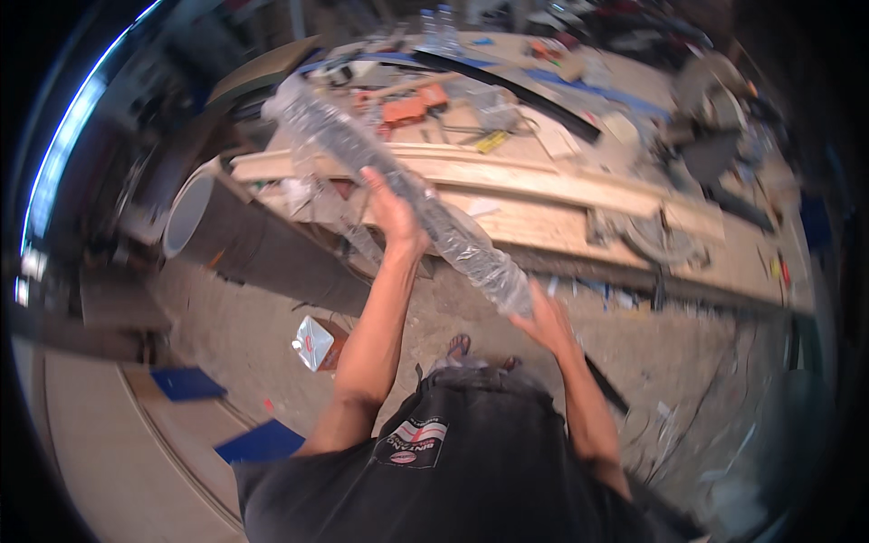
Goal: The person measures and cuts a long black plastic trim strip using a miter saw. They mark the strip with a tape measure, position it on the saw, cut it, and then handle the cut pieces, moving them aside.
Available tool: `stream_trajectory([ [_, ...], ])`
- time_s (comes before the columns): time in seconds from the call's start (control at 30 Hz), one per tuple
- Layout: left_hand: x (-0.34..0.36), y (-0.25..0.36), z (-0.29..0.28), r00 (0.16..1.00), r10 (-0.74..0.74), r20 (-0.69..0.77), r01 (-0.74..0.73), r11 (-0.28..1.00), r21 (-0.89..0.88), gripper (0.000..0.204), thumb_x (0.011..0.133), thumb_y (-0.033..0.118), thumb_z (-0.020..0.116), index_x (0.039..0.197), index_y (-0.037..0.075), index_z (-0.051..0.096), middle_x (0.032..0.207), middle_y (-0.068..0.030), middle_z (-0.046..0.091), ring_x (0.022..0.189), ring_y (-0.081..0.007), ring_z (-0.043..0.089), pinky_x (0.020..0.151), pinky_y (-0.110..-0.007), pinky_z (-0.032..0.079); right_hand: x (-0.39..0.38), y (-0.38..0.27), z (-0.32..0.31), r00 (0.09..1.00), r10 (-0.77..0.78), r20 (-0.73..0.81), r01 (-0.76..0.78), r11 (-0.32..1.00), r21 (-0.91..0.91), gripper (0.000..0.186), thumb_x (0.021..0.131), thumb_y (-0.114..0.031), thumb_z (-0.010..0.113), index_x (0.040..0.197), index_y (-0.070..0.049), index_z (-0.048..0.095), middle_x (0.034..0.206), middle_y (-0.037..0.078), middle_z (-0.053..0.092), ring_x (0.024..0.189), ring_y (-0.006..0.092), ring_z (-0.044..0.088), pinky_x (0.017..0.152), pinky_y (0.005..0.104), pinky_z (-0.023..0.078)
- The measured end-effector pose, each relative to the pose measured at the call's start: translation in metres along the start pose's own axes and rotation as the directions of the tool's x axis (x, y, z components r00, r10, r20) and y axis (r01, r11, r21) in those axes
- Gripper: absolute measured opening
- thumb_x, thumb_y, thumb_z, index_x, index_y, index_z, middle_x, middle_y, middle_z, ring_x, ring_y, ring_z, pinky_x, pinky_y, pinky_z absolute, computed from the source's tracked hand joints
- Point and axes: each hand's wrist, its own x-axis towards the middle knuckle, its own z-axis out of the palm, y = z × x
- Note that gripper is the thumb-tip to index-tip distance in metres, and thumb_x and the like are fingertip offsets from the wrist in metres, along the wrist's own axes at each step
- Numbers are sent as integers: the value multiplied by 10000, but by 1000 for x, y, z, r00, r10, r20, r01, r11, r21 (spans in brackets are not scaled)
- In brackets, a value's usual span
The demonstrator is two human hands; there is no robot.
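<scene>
A long, thin bundle wrapped in clear plastic (337,134) slants across the middle of the view, its upper end out over the workbench and its lower end near my waist. My left hand (396,215) grips it around the middle, from the side and below. At the lower end my right hand (548,324) is closed on it. Loose plastic film (330,213) hangs beside my left hand. What lies inside the wrapping cannot be made out.
Long wooden boards (543,185) lie along the cluttered workbench. A large grey tube (258,240) leans at the left. A metal tin (317,344) stands on the floor. Orange tools (415,104), a black strip (511,86) and a saw-like machine (711,136) lie farther back.
</scene>
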Motion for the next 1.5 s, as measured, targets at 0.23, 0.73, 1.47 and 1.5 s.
stream_trajectory([
  [0.23, -67, -75, -25, 995, -85, -44, 80, 991, -103, 671, 1114, 723, 379, 1047, 76, 541, 778, -103, 589, 745, -274, 628, 716, -440, 570, 56, -61, 14, 998, 24, 56, -20, 997, -70, 734, 818, -360, 851, 1364, 21, 543, 940, 239, 762, 957, 463, 746, 783, 560, 572],
  [0.73, -63, -83, -128, 789, -319, 525, -8, 849, 528, 781, 1098, 584, 532, 1641, 38, 404, 1619, -151, 513, 1440, -291, 536, 1250, -472, 399, 79, -119, 2, 929, -241, -282, 307, 926, 218, 780, 757, -292, 904, 1397, -62, 523, 964, 209, 766, 946, 447, 754, 787, 536, 573],
  [1.47, 34, -26, 0, 978, -97, 182, 88, 994, 59, 228, 1012, 242, 679, 899, 99, 542, 723, -7, 430, 663, -166, 450, 669, -351, 432, 25, -45, 52, 906, 41, -422, 31, 986, 162, 688, 857, -392, 895, 1418, -49, 696, 1427, 166, 686, 1330, 331, 641, 1131, 447, 517],
  [1.5, 33, -24, 9, 988, -77, 135, 72, 996, 45, 247, 1006, 227, 708, 881, 97, 539, 710, 0, 428, 641, -156, 446, 645, -345, 428, 33, -54, 66, 876, -56, -479, 119, 988, 103, 682, 862, -394, 883, 1423, -58, 691, 1440, 134, 674, 1341, 304, 616, 1138, 444, 504],
])
